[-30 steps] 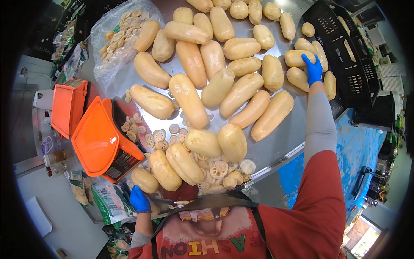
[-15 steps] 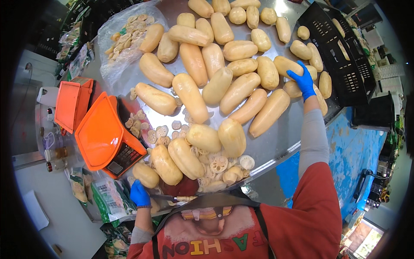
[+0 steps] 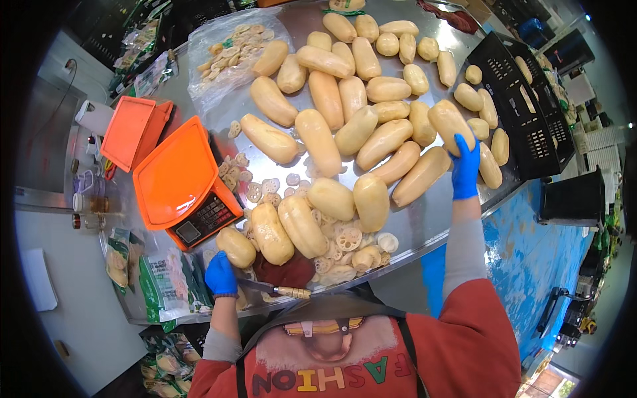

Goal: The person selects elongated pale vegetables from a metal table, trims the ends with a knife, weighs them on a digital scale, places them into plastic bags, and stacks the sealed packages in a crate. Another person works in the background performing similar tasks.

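Note:
My right hand (image 3: 466, 167), in a blue glove, grips a thick peeled lotus root (image 3: 450, 123) near its lower end, above the right side of the metal table. My left hand (image 3: 221, 274), also gloved in blue, is at the near left, against the end of a short lotus root (image 3: 236, 247); its fingers are mostly hidden. Beside it lies a knife (image 3: 292, 292), its wooden handle pointing right. Several lotus roots (image 3: 318, 142) spread over the table (image 3: 424, 229). Sliced lotus root (image 3: 348, 237) and a dark red cloth (image 3: 286, 270) lie close to me.
Two orange-topped scales (image 3: 178, 176) stand on the left. A clear plastic bag (image 3: 206, 83) of slices sits at the far left. A black crate (image 3: 524, 106) lines the right edge. Green and white packages (image 3: 166, 285) lie near left; a black bin (image 3: 574, 199) stands beyond the table's right edge.
My right hand has gripped a lotus root and pulled it up from the others, turning it more upright. My left hand stays by the short root. The whole view has shifted slightly.

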A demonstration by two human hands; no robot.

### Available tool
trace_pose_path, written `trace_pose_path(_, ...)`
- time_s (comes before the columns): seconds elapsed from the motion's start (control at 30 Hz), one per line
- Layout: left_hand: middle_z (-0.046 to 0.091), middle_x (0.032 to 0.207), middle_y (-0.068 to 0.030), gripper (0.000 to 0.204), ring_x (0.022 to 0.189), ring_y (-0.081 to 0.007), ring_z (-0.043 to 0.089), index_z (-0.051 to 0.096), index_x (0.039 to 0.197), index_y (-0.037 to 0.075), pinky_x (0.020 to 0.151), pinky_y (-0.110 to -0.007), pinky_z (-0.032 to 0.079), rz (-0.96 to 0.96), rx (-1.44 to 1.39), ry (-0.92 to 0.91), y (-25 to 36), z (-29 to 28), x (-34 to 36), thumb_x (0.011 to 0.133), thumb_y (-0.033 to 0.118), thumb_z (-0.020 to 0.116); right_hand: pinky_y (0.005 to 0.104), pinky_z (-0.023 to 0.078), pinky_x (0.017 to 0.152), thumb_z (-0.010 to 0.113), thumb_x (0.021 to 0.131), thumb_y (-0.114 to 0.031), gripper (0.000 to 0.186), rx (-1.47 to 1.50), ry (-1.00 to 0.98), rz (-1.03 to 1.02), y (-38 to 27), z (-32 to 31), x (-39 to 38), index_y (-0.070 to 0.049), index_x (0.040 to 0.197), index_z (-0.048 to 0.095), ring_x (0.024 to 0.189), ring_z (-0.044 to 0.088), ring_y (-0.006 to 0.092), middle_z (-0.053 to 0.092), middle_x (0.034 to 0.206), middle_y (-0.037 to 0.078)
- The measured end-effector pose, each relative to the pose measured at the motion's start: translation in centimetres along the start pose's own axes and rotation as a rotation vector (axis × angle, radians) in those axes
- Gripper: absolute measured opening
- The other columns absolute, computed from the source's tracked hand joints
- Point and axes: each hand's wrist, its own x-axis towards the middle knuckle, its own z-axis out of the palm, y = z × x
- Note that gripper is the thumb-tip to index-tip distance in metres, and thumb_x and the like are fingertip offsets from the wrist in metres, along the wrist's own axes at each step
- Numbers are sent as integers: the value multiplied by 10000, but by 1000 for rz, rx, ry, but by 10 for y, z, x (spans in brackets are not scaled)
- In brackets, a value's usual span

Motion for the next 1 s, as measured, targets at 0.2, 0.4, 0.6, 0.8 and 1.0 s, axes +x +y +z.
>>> trace_pose_path(0.2,642,901,-188,401,818,-336,620,647,1004,42,714,-380,483,-16,-214,36,20,-12,-1,918,369,430,317,408,956,693,749,-95,665,-28,-506,56,-14,96,-130,-5,1323,370,1133,476,223,466,1252,110)
trace_pose_path(0.4,502,1237,-186,505,1146,-298,477,472,1223,-44,1004,-384,341,106,-554,102,-6,-15,-7,771,96,650,344,357,1002,740,719,-110,699,-302,-798,-351,24,181,-207,-25,1321,395,1177,455,241,474,1284,124)
trace_pose_path(0.6,374,1353,-200,826,1250,-341,357,334,1336,-22,1051,-403,273,99,-446,90,-25,-29,-48,650,188,742,372,396,942,711,715,-99,516,-526,-827,-711,30,219,-232,-57,1199,537,1083,505,335,536,1158,161)
trace_pose_path(0.8,269,1416,-197,1000,1301,-342,277,225,1390,-3,1076,-404,232,43,-441,15,-21,-21,-62,594,214,789,411,437,804,652,766,-188,417,-772,-575,-1073,17,227,-109,-89,1162,568,926,549,327,586,1031,125)
trace_pose_path(1.0,257,1431,-180,961,1311,-333,262,219,1398,4,1081,-401,217,44,-451,34,-26,-14,-63,631,208,762,390,467,648,610,791,-393,337,-1750,-700,-537,-9,198,-52,-77,906,642,804,606,315,643,902,129)
